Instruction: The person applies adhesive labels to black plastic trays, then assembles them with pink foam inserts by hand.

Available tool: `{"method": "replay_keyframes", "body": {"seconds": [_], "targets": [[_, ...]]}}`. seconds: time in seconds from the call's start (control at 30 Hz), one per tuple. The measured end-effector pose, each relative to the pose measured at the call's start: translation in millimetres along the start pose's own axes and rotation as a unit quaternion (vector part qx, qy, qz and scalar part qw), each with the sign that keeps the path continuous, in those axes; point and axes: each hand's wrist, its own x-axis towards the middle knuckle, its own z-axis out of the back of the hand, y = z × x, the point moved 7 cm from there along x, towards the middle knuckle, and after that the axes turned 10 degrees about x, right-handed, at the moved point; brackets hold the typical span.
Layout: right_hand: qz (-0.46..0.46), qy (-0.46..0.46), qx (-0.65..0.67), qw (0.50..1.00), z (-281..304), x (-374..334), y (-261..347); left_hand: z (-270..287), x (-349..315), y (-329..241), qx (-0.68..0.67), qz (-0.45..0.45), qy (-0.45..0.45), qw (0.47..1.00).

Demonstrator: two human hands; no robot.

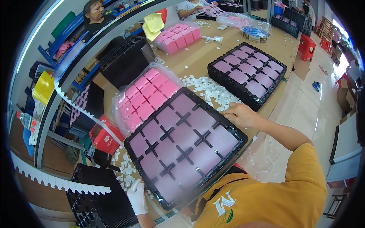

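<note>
A black plastic tray (184,118) with cross-shaped dividers lies tilted in front of me, its compartments filled with pale pink blocks (189,133). My right hand (240,114) is bare and closed at the tray's right rim; what its fingers pinch is hidden. In a white glove, my left hand (137,197) is beside the tray's near left corner. Its fingers are bent together, and I cannot make out anything in them. Bright pink foam blocks (146,95) in clear plastic sit just behind the tray.
A second filled black tray (249,72) stands at the right, past scattered white scraps (207,89). More pink blocks (178,37) and stacked black trays (127,62) are farther back. A red box (106,136) and black trays (97,197) lie left. Other people (98,17) are across the table.
</note>
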Motion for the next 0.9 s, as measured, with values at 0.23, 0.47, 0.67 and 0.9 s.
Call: {"method": "replay_keyframes", "body": {"seconds": [0.23,0.47,0.67,0.9], "targets": [[-0.019,0.004,0.048,0.999,-4.7,3.9,-3.5,-6.3,-7.1,-6.9,-0.102,0.068,0.016,0.992],[-0.15,0.075,0.326,0.93,-0.3,4.9,-9.2,8.0,-20.7,-68.9,-0.208,-0.037,0.074,0.975],[-0.232,0.077,0.402,0.882,-6.0,2.7,-35.8,-3.5,-33.3,-125.4,-0.144,-0.059,0.11,0.982],[-0.205,0.08,0.428,0.876,-4.8,-10.9,-42.7,1.1,-55.9,-170.4,-0.182,-0.037,0.079,0.98]]}}
